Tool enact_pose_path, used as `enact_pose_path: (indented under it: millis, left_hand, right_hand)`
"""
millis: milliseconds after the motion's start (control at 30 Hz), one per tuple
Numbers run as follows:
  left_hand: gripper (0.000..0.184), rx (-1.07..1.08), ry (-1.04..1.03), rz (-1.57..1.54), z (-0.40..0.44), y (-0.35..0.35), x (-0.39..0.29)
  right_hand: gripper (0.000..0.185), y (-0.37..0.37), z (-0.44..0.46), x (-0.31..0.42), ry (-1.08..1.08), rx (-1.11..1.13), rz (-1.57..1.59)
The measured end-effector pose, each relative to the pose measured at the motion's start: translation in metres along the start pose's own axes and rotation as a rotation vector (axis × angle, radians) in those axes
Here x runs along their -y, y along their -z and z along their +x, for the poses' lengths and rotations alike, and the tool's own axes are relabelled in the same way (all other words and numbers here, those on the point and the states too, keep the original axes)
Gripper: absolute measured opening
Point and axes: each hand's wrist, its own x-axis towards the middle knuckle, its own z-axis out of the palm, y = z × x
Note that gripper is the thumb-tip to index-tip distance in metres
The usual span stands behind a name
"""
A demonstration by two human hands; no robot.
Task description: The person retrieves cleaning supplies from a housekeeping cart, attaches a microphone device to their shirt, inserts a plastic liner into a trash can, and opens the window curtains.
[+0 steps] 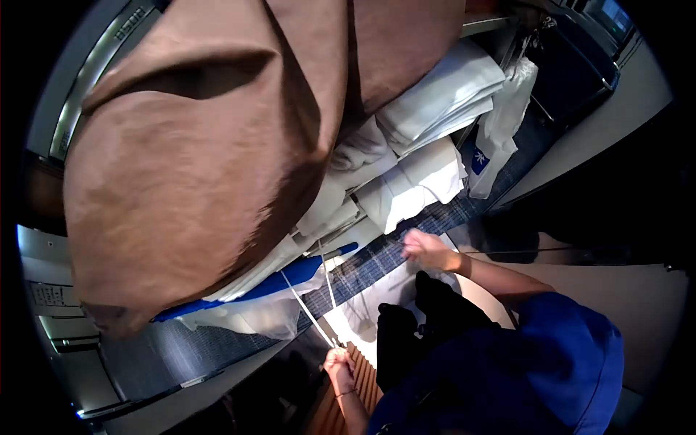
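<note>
We see the left hand (339, 362) closed on the lower end of a thin white cord (303, 303), which runs straight up to the blue flat edge (250, 293) below the large brown leathery cover (196, 167). A second pale strand (328, 279) hangs beside it; we cannot tell whether the two form one loop. The right hand (429, 252) is well apart from the left, its fingers curled and blurred, and we cannot tell whether it holds anything. Near it are the stacked white folded cloths (413, 185), partly under the cover.

If we pulled the cord hard, it could slip from the fingers or drag on the blue edge, since the grip sits right at its end. The strands could also tangle with each other or snag on the blue rod-like handle (344, 249) just beside them. The clear plastic bag (254, 320) sags below the blue edge, where a sideways tug could catch it. The cloths lie unevenly, so a jolt might tip some onto the blue patterned carpet (174, 355).
</note>
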Motion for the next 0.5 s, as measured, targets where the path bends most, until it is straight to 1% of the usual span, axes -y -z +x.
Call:
enact_pose_path:
  millis: [33,67,100,133,200,267,300,400,433,467,500]
  left_hand:
    - [0.021,-0.059,0.121,0.041,-0.020,-0.005,-0.002]
    - [0.019,-0.111,0.133,0.026,-0.037,-0.011,0.002]
    - [0.019,-0.112,0.219,0.005,-0.047,0.002,0.020]
    - [0.020,-0.111,0.307,-0.018,-0.058,0.030,0.056]
    - [0.019,-0.187,0.383,0.075,-0.085,0.030,0.067]
    - [0.019,-0.247,0.426,0.191,-0.107,0.033,0.075]
    - [0.019,-0.273,0.444,0.248,-0.115,0.033,0.077]
    - [0.018,-0.310,0.432,0.426,-0.131,0.034,0.076]
    - [0.018,-0.319,0.399,0.495,-0.134,0.033,0.072]
    - [0.018,-0.326,0.344,0.584,-0.134,0.033,0.067]
    - [0.018,-0.328,0.238,0.701,-0.132,0.031,0.059]
  right_hand:
    - [0.017,0.012,-0.023,0.008,0.016,-0.006,-0.293]
    - [0.016,0.016,-0.045,0.015,0.033,-0.016,-0.580]
    - [0.014,0.016,-0.060,0.018,0.099,-0.036,-0.535]
    - [0.011,0.016,-0.074,0.017,0.162,-0.056,-0.493]
    - [0.008,0.016,-0.088,0.030,0.293,-0.068,-0.458]
    - [0.009,0.011,-0.090,0.052,0.370,-0.003,-0.592]
    - [0.010,0.011,-0.084,0.053,0.249,0.079,-0.579]
    - [0.014,-0.001,-0.073,0.104,0.284,0.180,-0.918]
    - [0.015,-0.003,-0.067,0.116,0.304,0.261,-1.002]
    - [0.015,-0.005,-0.061,0.127,0.329,0.345,-1.085]
    - [0.010,-0.010,-0.059,0.140,0.385,0.411,-1.115]
